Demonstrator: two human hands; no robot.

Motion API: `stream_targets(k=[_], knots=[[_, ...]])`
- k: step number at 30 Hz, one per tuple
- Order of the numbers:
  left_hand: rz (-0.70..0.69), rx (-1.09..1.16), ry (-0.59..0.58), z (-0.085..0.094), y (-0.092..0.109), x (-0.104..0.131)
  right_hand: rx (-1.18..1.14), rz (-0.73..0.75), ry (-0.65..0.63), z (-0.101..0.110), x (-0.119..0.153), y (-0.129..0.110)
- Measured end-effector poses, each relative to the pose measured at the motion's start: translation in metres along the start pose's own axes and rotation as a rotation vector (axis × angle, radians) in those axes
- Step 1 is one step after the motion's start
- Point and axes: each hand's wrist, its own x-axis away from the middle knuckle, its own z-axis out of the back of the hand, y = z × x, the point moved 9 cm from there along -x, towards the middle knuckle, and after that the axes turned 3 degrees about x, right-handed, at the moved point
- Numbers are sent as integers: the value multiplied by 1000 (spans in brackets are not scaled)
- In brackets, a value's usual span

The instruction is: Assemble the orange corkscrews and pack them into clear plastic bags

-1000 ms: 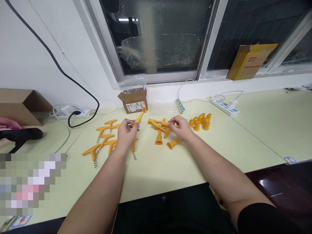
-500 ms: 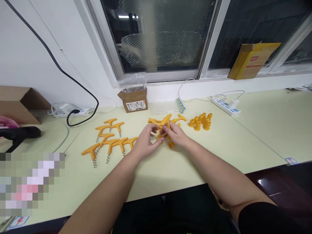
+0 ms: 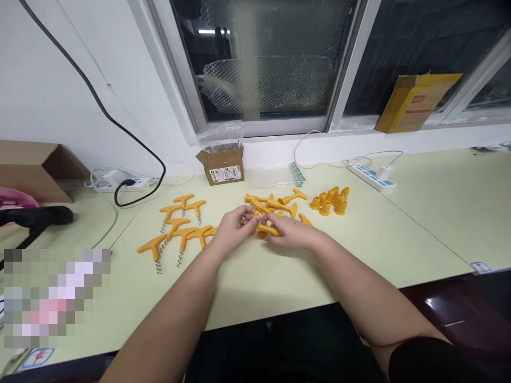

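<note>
Between my hands lies a yellow T-handled corkscrew (image 3: 270,230), low over the table, partly hidden by the fingers. My left hand (image 3: 235,229) is closed with its fingertips on the handle end. From the other side, my right hand (image 3: 293,232) grips the shaft end; its fingers cover whatever is there. Just behind the hands is a loose pile of yellow T-handled corkscrews with sleeves over their shafts (image 3: 293,197). To the left of my left hand lie several corkscrews with bare metal spirals (image 3: 152,248).
Several yellow conical sleeves (image 3: 325,208) stand grouped at the right. Behind the pile are a clear plastic bag (image 3: 269,176) and a small open carton (image 3: 224,166). Power strips (image 3: 373,178) with cables lie along the wall. A black cable (image 3: 120,130) hangs at the left.
The corkscrew, held upright half a second ago, is now lower and tilted nearly level. My right hand has dropped toward the table, and more of the pile behind shows.
</note>
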Motion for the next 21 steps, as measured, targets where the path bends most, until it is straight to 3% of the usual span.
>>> stream_targets(k=[2, 6, 11, 13, 17, 19, 21], knots=[[89, 158, 18, -2, -7, -1, 193, 39, 122, 7, 1, -9], [244, 383, 46, -7, -17, -1, 347, 51, 229, 13, 2, -20], [456, 616, -56, -16, -28, 3, 227, 120, 223, 14, 2, -23], [441, 638, -83, -13, -28, 2, 50, 143, 194, 15, 1, -20], [233, 491, -29, 5, -18, -6, -391, 78, 104, 13, -2, -3], [164, 417, -25, 8, -14, -7, -455, 71, 77, 11, -3, -2], [159, 360, -33, 6, -15, -7, -341, 85, 137, 16, -2, -3]])
